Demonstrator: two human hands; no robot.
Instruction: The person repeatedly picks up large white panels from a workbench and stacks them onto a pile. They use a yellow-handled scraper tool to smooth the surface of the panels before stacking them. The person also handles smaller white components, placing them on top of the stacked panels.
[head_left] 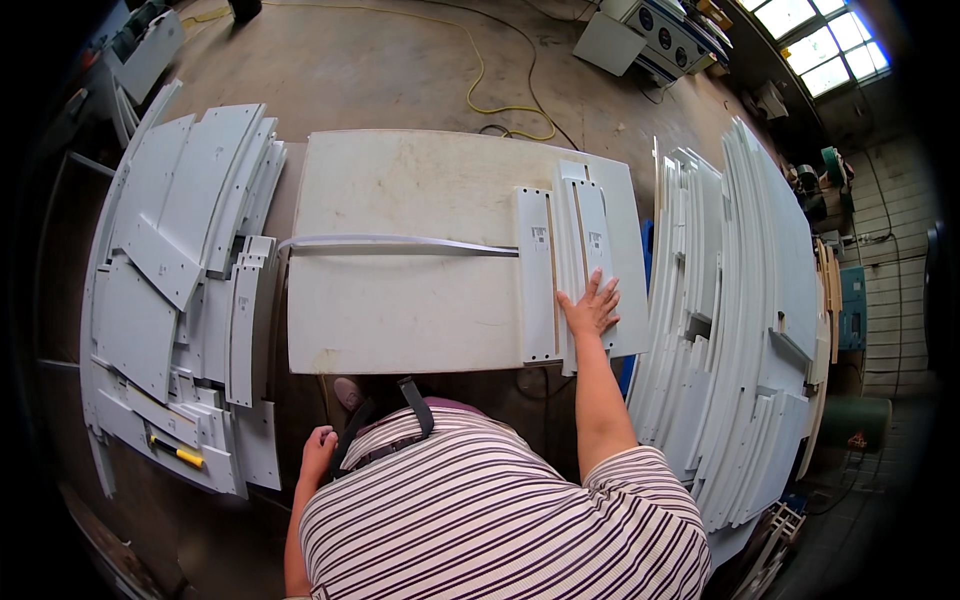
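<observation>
My right hand [592, 308] lies with fingers spread on a narrow white panel [598, 235] with a label and small holes. Side by side with it on the worktable is another narrow white panel [538, 280], also labelled and with holes along its ends. A thin white strip [400, 241] runs from the table's left edge to this second panel, bowed slightly. Beneath them is a large off-white worktable top [400, 310]. My left hand [318, 452] hangs low by my side, off the table, its fingers curled in and nothing visible in them.
A tall pile of white panels [155, 320] stands on the left, with a yellow-handled tool [178, 455] on it. More panels [760, 260] are stacked on the right. A yellow cable [480, 75] crosses the floor beyond the table, near a white machine [660, 35].
</observation>
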